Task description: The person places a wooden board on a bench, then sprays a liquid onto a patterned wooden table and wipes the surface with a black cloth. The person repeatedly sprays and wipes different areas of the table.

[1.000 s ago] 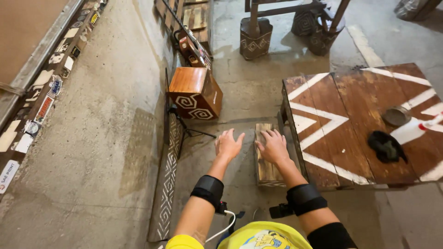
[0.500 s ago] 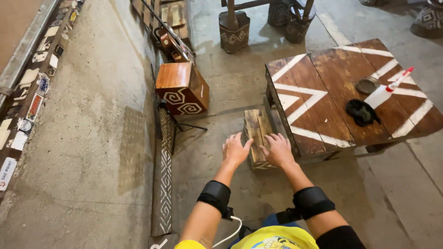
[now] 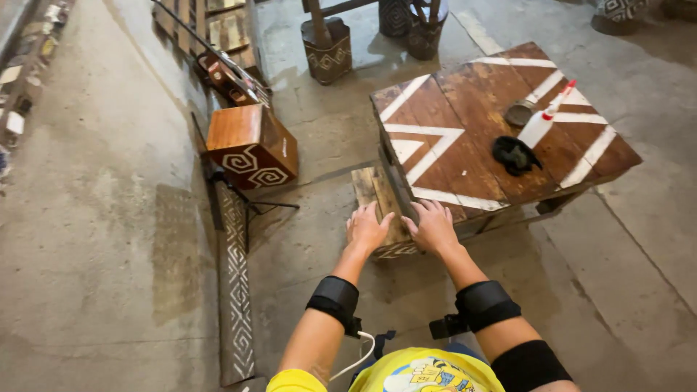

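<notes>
left hand (image 3: 367, 229) and right hand (image 3: 433, 226), fingers spread flat, palms down on the near end of a small wooden pallet (image 3: 372, 190) lying on the concrete floor (image 3: 94, 218), tucked against the left edge of a painted low table (image 3: 465, 116). carved box (image 3: 250, 145) stands far left; black cloth (image 3: 514, 154) and white bottle (image 3: 541, 123) rest on the table.

A grey concrete floor (image 3: 94, 239), stained and damp in patches, fills the scene. A low brown wooden table (image 3: 465, 109) with white zigzag stripes stands at right. A spiral-painted wooden box (image 3: 250, 149) sits left of it, and 1 patterned plank (image 3: 236, 290) lies below the box.
</notes>
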